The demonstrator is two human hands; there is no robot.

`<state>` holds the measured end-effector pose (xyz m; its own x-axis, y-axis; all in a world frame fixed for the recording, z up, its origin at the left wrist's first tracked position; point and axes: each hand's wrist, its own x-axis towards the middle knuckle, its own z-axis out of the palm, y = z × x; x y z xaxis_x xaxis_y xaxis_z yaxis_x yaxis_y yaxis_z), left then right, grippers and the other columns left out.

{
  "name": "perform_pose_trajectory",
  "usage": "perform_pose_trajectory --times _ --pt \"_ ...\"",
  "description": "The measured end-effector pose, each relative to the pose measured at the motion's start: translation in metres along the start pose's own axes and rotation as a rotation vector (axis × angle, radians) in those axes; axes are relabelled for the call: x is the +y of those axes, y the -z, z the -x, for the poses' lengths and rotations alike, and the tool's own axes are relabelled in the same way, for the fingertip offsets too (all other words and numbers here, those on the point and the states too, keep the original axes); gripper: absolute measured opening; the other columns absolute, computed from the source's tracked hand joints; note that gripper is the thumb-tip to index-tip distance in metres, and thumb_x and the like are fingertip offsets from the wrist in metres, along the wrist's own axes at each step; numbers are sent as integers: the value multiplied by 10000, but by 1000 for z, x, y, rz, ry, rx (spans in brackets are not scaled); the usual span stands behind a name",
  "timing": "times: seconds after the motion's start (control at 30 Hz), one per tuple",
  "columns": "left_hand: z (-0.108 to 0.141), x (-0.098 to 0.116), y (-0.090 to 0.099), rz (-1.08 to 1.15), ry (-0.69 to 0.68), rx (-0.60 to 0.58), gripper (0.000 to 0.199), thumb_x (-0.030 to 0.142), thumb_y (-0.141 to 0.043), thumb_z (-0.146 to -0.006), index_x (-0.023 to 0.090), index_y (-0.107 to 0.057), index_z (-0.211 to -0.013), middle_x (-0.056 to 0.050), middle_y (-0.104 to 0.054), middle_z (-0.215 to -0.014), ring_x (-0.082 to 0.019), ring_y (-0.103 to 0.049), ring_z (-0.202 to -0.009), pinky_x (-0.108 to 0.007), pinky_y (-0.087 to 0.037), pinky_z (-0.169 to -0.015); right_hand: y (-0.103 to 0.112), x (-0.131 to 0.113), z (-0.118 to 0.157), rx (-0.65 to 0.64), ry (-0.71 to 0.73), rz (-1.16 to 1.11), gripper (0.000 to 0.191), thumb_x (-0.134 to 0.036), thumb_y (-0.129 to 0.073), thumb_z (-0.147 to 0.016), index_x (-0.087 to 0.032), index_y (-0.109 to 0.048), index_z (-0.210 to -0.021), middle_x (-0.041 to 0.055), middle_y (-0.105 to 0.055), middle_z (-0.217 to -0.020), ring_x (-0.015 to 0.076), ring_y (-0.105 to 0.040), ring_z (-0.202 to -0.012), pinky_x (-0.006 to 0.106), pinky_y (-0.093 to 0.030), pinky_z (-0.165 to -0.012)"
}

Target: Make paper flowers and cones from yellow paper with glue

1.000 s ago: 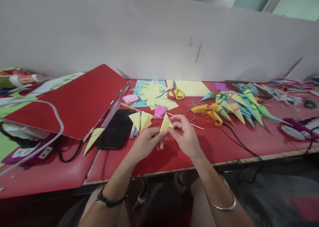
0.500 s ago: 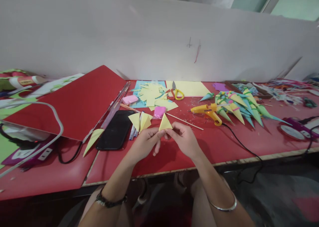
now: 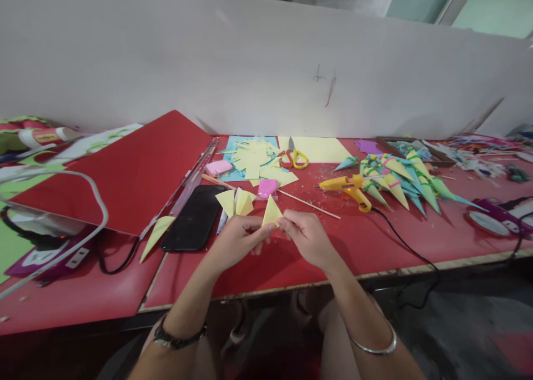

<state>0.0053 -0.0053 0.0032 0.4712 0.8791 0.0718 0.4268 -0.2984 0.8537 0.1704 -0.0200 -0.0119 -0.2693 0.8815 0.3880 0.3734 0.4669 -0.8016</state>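
Note:
Between my two hands is a small piece of yellow paper [image 3: 271,210], its pointed end facing away from me. My left hand [image 3: 239,240] pinches its left lower side with thumb and fingers. On the other side, my right hand [image 3: 307,236] grips the lower right edge. The paper's bottom is hidden behind my fingers. Just beyond my left hand lie folded yellow paper pieces [image 3: 235,202] on top of some pens [image 3: 222,223]. A pink packet [image 3: 267,189] sits right behind the held paper, beside a thin wooden stick [image 3: 310,202].
A yellow glue gun [image 3: 345,184] lies to the right, its cord hanging over the table edge, near a pile of paper cones [image 3: 400,180]. Scissors [image 3: 293,156] and paper scraps [image 3: 252,158] are at the back. Leftward are a black phone [image 3: 194,219] and red board [image 3: 125,171].
The held yellow paper has shifted slightly left and turned, looking narrower now. My fingers have changed their grip around its base; the left fingers below it are more tucked in.

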Motion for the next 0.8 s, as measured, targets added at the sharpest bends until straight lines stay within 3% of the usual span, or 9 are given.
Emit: perform_pose_trajectory --times 0.13,0.23,0.5,0.67,0.8 --pt "-3 -3 -7 -127 -100 295 367 354 -443 -800 177 -359 -489 68 -317 -454 -65 -305 -435 -196 -221 -421 -4 -1 0 -116 23 -6 326 -324 -401 -886 -189 -414 -590 -60 -400 -523 78 -404 -493 195 -285 -508" --pt "-4 -3 -15 -192 -150 461 372 320 -409 -819 190 -291 -492 68 -253 -461 -68 -250 -437 -215 -190 -420 -9 -2 0 -124 10 -64 307 -313 -415 -882 -188 -425 -602 -63 -414 -530 75 -416 -497 189 -297 -518" --pt "-1 2 -23 -181 -179 609 391 281 -376 -859 197 -274 -491 72 -230 -438 -69 -241 -401 -224 -203 -414 -9 -6 0 -109 13 -124 280 -273 -421 -883 -183 -454 -619 -64 -442 -542 67 -446 -514 172 -323 -542" --pt "-2 2 -22 -179 -199 654 243 267 -440 -837 187 -423 -608 75 -351 -479 -71 -314 -419 -201 -247 -422 -9 -6 0 -136 11 -113 271 -247 -431 -877 -179 -454 -615 -65 -449 -541 64 -446 -513 170 -318 -538" --pt "-2 3 -20 -194 -188 677 294 245 -390 -859 199 -351 -571 77 -296 -474 -74 -281 -415 -202 -237 -415 -11 -8 1 -176 11 -124 262 -239 -429 -874 -177 -469 -623 -59 -461 -549 68 -452 -523 172 -316 -531"
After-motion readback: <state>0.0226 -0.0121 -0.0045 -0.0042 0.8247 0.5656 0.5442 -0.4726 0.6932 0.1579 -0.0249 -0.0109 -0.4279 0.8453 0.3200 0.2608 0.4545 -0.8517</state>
